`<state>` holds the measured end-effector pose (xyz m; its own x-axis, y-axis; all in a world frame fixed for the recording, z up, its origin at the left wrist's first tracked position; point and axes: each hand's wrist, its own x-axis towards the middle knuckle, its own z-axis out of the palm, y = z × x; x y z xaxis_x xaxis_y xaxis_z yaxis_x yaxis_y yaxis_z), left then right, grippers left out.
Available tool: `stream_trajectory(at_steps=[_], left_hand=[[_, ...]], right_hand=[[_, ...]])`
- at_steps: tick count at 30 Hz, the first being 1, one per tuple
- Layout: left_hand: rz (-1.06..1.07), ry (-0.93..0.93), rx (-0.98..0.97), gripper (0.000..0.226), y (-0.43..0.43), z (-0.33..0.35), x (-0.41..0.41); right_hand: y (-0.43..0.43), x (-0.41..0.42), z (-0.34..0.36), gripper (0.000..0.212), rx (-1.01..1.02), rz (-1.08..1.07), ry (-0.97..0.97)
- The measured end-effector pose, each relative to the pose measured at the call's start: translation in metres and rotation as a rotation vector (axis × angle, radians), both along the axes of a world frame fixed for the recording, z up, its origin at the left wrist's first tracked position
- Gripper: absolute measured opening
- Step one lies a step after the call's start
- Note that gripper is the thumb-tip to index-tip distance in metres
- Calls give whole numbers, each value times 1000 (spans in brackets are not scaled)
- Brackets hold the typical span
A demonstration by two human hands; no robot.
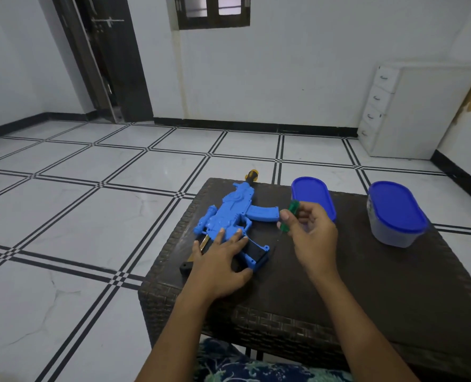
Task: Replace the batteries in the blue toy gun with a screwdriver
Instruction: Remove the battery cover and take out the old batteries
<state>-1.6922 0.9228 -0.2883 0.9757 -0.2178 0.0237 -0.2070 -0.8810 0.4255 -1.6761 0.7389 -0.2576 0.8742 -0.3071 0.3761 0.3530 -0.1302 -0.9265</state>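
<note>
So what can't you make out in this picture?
All in the head view:
1. Rear of the blue toy gun: the left hand rests flat on it, so any battery cover is hidden.
2. Tip of the screwdriver held by the right hand: the thin shaft blurs into the dark table.
3. Contents of the two blue-lidded containers: the lids hide them.

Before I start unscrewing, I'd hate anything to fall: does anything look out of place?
Only the toy gun lies askew, its yellow muzzle poking past the far edge of the table. The left hand rests flat on it, so it looks steady. Nothing spilled or damaged.
</note>
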Motion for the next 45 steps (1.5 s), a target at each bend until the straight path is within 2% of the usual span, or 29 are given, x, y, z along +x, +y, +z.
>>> stream_trajectory(at_steps=[2,5,11,18,26,33,39,45], left_hand=[[-3,6,2,71,1,1,0],[4,-2,2,71,1,2,1],[16,-26,5,72,0,0,-1],[13,-31,15,73,1,-2,0],[15,-24,19,75,0,-2,1],[17,-27,22,75,-1,-2,2],[19,-32,11,74,0,-2,2],[14,-36,12,74,1,-4,2]], right_hand=[[1,2,1,18,202,73,17],[3,2,1,24,296,108,31],[6,-1,0,19,126,105,-22],[8,-2,2,23,-7,95,-71],[13,0,-4,24,-74,136,-153],[18,-2,0,35,-197,150,-229],[17,0,0,27,-214,161,-219],[19,0,0,40,-279,219,-241]])
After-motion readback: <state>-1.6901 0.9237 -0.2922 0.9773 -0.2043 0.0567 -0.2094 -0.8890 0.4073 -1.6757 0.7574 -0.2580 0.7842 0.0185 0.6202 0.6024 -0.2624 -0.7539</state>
